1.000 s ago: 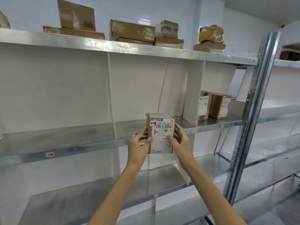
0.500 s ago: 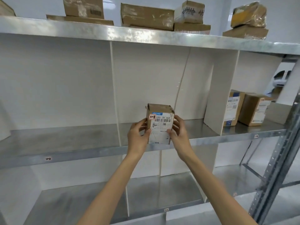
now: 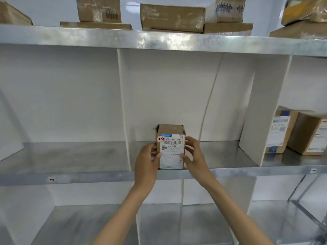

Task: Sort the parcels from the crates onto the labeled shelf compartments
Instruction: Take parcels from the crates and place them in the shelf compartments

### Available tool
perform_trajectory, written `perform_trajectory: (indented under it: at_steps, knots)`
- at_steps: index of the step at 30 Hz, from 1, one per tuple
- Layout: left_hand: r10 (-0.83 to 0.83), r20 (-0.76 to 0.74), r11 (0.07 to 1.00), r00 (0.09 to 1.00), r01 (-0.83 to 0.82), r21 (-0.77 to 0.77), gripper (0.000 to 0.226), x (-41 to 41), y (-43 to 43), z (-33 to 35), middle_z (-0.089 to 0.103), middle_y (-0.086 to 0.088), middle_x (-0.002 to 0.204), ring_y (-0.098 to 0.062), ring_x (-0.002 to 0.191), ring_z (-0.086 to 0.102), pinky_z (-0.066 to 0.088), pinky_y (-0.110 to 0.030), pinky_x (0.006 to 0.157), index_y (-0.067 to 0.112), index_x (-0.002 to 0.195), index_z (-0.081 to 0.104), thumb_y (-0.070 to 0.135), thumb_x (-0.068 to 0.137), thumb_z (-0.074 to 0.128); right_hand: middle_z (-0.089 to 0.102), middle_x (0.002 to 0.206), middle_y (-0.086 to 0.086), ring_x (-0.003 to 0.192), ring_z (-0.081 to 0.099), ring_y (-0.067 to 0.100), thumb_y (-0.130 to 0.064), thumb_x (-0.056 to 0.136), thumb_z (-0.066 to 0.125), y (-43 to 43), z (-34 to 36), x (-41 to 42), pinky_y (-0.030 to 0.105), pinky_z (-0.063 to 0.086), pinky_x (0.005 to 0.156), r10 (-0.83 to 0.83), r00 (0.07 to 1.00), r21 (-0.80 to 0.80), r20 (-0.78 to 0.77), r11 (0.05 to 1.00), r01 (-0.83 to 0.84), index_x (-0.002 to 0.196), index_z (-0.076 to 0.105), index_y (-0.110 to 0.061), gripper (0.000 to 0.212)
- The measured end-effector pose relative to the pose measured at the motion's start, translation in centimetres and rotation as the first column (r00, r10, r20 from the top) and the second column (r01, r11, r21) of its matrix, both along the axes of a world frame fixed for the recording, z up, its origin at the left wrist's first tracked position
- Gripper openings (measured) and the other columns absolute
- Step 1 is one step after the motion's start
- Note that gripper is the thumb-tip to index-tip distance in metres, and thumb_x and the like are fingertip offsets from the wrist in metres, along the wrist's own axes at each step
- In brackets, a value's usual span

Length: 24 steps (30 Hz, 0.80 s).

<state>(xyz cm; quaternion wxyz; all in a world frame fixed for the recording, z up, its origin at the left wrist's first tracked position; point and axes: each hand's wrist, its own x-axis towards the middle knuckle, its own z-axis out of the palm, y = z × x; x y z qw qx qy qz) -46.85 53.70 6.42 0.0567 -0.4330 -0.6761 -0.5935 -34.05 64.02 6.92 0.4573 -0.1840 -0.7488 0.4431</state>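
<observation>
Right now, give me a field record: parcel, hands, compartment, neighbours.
parcel: small brown box, upright, white label facing the camera
position: front edge of middle compartment, apparently resting on it
left hand: holds the parcel's left side
right hand: holds the parcel's right side
right compartment: two labelled boxes
top shelf: several brown parcels
left compartment: edge tag reads 1-2

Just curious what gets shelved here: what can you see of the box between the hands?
The small brown cardboard parcel stands upright at the front edge of the metal shelf. Its white barcode label and red-edged sticker face the camera; the top looks taped. The left hand and right hand hold its sides.
</observation>
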Motion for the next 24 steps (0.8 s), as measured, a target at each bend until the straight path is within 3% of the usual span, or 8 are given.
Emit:
perform_trajectory:
  at_steps: [5,10,12,15,17,20,24]
  knots:
    - [0.167,-0.148,0.982,0.975,-0.177,-0.061,0.019,-1.2,1.1,0.4,0.064,0.001,0.105,-0.014,0.091,0.062,0.053,-0.033,0.074,0.018,0.110,0.058,0.014,0.091,0.057,0.050,0.127,0.003,0.116,0.049,0.014,0.010,0.087,0.050,1.5,0.2,-3.0,0.018,0.045,0.096,0.010,0.998,0.050,0.056,0.999,-0.013,0.130,0.034,-0.015,0.052]
    - [0.293,-0.398,0.878,0.869,-0.409,-0.247,0.018,-1.8,2.0,1.8,0.064,-0.004,0.107,-0.021,0.090,0.060,0.034,-0.024,0.061,0.012,0.111,0.055,0.021,0.096,0.048,0.045,0.129,0.008,0.110,0.049,0.016,0.013,0.086,0.045,3.0,0.9,-5.6,0.004,0.045,0.079,-0.029,0.993,0.096,0.115,0.995,0.018,0.133,0.032,-0.008,0.054]
    - [0.310,-0.424,0.836,0.851,-0.457,-0.305,0.018,-2.0,2.3,2.1,0.065,-0.004,0.106,-0.023,0.090,0.062,0.034,-0.026,0.059,0.013,0.110,0.053,0.024,0.097,0.045,0.044,0.131,0.010,0.113,0.049,0.019,0.012,0.086,0.045,3.6,0.9,-6.3,0.011,0.048,0.082,-0.038,0.989,0.108,0.144,0.994,0.023,0.134,0.030,-0.010,0.055]
    - [0.334,-0.491,0.761,0.804,-0.538,-0.362,0.019,-1.8,2.9,2.2,0.064,-0.003,0.108,-0.022,0.091,0.064,0.037,-0.028,0.058,0.014,0.112,0.051,0.025,0.099,0.042,0.045,0.131,0.011,0.114,0.050,0.023,0.010,0.087,0.042,4.1,0.8,-6.8,0.035,0.053,0.090,-0.050,0.981,0.101,0.186,0.994,0.031,0.135,0.029,-0.014,0.055]
    - [0.331,-0.484,0.745,0.810,-0.539,-0.393,0.019,-1.5,3.0,2.1,0.062,-0.004,0.110,-0.022,0.092,0.063,0.037,-0.027,0.058,0.013,0.113,0.050,0.023,0.100,0.040,0.047,0.128,0.013,0.114,0.050,0.024,0.009,0.088,0.041,4.1,0.7,-6.9,0.044,0.053,0.090,-0.048,0.979,0.102,0.198,0.994,0.028,0.133,0.030,-0.015,0.053]
    - [0.328,-0.413,0.753,0.849,-0.499,-0.428,0.024,-1.2,3.1,1.8,0.060,-0.006,0.115,-0.023,0.096,0.062,0.040,-0.028,0.059,0.011,0.120,0.047,0.022,0.100,0.038,0.051,0.126,0.013,0.115,0.051,0.029,0.006,0.088,0.045,3.7,0.8,-6.5,0.041,0.051,0.090,-0.041,0.979,0.108,0.199,0.994,0.020,0.134,0.029,-0.016,0.054]
    - [0.331,-0.330,0.759,0.884,-0.457,-0.464,0.055,-0.4,3.0,1.3,0.046,-0.011,0.134,-0.027,0.111,0.055,0.048,-0.036,0.075,0.004,0.147,0.016,0.021,0.100,0.038,0.041,0.140,0.013,0.129,0.039,0.027,-0.012,0.093,0.052,3.0,0.3,-5.2,0.037,0.035,0.105,-0.030,0.973,0.072,0.229,0.997,0.014,0.148,0.011,-0.019,0.069]
